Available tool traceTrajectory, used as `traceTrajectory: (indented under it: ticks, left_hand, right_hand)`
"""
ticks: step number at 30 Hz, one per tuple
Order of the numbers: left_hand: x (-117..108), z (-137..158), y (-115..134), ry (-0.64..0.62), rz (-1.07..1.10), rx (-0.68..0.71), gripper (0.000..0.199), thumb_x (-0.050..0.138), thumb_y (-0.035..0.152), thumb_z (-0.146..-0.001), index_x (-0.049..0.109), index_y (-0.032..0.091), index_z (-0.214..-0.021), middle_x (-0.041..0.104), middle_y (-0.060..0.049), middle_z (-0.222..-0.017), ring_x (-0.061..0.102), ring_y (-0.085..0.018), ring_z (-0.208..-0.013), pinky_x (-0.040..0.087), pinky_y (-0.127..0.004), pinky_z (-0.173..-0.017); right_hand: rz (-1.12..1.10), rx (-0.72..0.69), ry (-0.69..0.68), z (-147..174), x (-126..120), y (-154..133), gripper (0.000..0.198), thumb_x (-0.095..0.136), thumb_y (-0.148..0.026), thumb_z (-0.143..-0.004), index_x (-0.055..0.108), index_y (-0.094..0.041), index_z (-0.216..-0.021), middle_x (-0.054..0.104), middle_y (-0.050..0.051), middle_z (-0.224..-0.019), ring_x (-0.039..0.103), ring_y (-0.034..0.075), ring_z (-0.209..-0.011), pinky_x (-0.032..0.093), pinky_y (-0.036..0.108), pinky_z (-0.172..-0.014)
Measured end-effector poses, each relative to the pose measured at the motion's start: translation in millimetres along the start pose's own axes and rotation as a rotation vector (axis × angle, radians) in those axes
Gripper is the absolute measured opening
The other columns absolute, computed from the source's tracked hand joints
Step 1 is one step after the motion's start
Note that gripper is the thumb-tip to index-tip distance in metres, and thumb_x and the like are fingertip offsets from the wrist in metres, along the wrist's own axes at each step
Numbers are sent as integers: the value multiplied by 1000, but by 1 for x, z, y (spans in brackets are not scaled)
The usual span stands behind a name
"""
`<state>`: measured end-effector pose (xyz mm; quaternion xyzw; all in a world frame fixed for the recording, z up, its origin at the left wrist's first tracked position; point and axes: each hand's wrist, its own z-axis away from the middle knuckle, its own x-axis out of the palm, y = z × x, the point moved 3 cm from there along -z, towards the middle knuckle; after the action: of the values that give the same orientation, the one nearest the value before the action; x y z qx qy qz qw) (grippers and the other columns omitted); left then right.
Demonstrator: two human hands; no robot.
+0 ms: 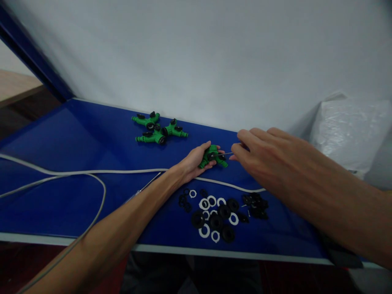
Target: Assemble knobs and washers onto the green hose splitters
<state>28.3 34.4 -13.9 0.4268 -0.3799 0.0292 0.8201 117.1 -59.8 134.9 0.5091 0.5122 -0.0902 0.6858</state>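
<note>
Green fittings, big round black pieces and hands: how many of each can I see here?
Green fittings: 4 (3 on the blue table, 1 held)
Big round black pieces: 5
Hands: 2
Total: 11

Both forearms point(130, 220) bare, slender; dark trousers point(153, 273) below; details lost in shadow.

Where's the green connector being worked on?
In the head view, the green connector rests in the left hand, just right of centre, beyond the white rings and left of the right hand.
</note>
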Motion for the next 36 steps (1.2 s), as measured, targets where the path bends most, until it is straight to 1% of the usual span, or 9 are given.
traceTrajectory:
  ticks: [3,6,9,16,20,23,29,33,36]
  left_hand:
    - [1,1,0,12,4,3,30,41,30,-105,62,16,-88,54,1,-58,47,-9,-44,34,-17,-42]
    - [1,2,1,19,6,23,28,43,25,-103,64,14,-87,58,0,-62,48,-7,-46,37,-15,-43]
    - [-1,1,0,37,5,38,25,46,22,-101,64,14,-86,59,0,-64,51,-6,-49,38,-14,-44]
    - [-5,-4,-4,2,10,23,28,48,30,-102,65,16,-85,59,0,-61,49,-8,-47,40,-17,-44]
    - [-2,0,-1,48,-17,19,21,50,24,-99,67,15,-88,61,0,-63,50,-7,-47,37,-15,-43]
    - [1,4,0,95,-16,10,24,49,20,-99,64,15,-81,59,1,-63,52,-6,-49,38,-15,-46]
    - [1,4,0,100,-11,7,26,49,27,-101,67,16,-85,60,2,-63,50,-7,-50,39,-16,-48]
    - [0,2,0,89,-15,12,27,48,27,-101,66,15,-84,58,2,-62,52,-8,-51,39,-16,-47]
    - [-1,2,0,89,-41,24,25,49,24,-99,65,15,-82,60,0,-66,53,-8,-52,40,-17,-49]
  right_hand:
    - [-4,-23,-46,-4,-3,-1,28,46,1,-88,67,-18,-88,67,12,-84,59,25,-75,40,36,-64]
    - [-91,-4,-14,-6,-5,-2,28,48,0,-89,67,-18,-96,68,12,-90,58,24,-74,40,35,-65]
    - [-151,-1,22,-7,-6,-2,27,49,0,-92,66,-20,-97,69,9,-91,56,20,-71,39,33,-65]
    - [79,-75,-1,-2,-2,0,21,49,-2,-89,63,-17,-91,65,8,-83,56,22,-75,38,34,-67]
    - [89,-97,-12,1,-1,-4,26,47,-3,-90,65,-16,-104,68,11,-96,56,23,-78,38,35,-68]
    - [33,-111,-3,0,-5,-6,30,45,-3,-92,65,-15,-110,69,11,-100,56,22,-80,39,34,-70]
    - [6,-98,-60,-8,-8,0,23,47,-4,-93,67,-15,-97,67,8,-85,56,20,-72,37,33,-66]
    - [36,-30,-106,-10,-8,-1,23,48,-3,-92,66,-16,-89,67,10,-86,56,21,-74,35,34,-67]
    - [22,-1,-70,-10,-9,-4,21,48,-5,-94,65,-17,-94,66,9,-89,54,20,-73,34,34,-65]
